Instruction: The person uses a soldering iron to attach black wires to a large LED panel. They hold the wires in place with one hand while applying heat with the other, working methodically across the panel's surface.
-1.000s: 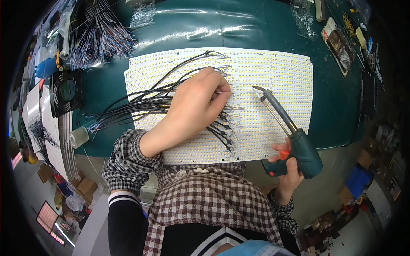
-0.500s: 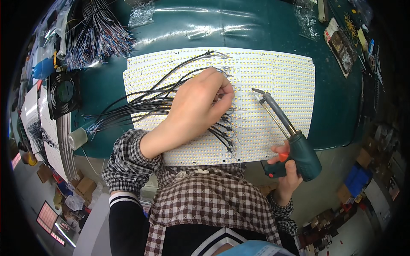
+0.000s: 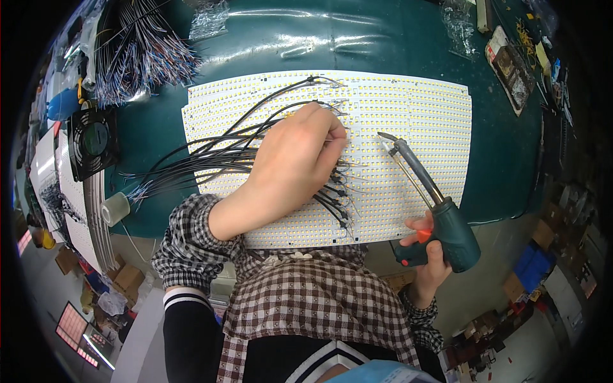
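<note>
White LED boards point(image 3: 421, 166) dotted with small yellow chips lie side by side in front of me. Black cables point(image 3: 236, 121) with thin stripped ends run in from the left and fan out across them. My left hand point(image 3: 294, 150) is over the middle of the boards, thumb and forefinger pinched on the wire end of one cable; the fingers mostly hide it. My right hand point(image 3: 431, 255) grips a dark green soldering gun point(image 3: 456, 236) with a red trigger, at the boards' lower right. Its tip points up and left, just right of the cable ends, apart from my left fingers.
A green mat point(image 3: 274, 38) covers the table. At far left lies a bundle of multicoloured wires point(image 3: 143, 57), with a black fan point(image 3: 94, 140), a white roll point(image 3: 116, 209) and stacked white boards point(image 3: 83, 210) nearer. A stained soldering tray point(image 3: 509, 70) sits at far right.
My left fingertips have shifted very slightly left and closed a little more over the wire. The soldering gun stays almost where it was.
</note>
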`<state>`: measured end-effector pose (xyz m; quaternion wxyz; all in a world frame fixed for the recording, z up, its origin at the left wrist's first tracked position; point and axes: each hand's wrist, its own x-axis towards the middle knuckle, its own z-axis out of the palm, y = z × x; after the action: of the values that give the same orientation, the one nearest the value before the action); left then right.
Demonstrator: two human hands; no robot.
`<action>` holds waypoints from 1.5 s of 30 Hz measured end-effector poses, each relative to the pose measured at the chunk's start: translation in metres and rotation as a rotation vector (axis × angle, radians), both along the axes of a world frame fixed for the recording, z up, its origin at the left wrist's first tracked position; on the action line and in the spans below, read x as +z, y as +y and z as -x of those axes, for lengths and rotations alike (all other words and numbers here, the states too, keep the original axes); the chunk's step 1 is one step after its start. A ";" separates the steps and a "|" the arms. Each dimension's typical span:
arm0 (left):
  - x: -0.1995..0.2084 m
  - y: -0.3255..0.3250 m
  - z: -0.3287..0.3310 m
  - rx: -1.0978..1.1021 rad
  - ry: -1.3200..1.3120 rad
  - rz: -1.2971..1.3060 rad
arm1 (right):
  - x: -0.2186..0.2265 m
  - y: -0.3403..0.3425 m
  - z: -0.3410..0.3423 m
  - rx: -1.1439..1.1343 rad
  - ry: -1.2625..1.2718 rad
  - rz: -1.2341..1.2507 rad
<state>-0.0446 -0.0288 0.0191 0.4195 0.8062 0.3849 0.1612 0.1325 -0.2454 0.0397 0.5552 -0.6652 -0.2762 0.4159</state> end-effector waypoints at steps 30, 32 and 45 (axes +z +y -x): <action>-0.013 -0.005 -0.007 -0.048 -0.001 -0.187 | 0.002 0.000 0.004 0.024 -0.023 0.003; -0.013 -0.005 -0.007 -0.043 -0.001 -0.174 | 0.003 -0.002 0.006 0.049 -0.016 0.024; -0.009 -0.001 -0.007 -0.048 0.023 -0.128 | 0.007 0.000 0.009 0.130 0.029 0.087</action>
<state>-0.0379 -0.0299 0.0100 0.3662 0.8421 0.3593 0.1661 0.1234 -0.2455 0.0464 0.5014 -0.6635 -0.2924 0.4721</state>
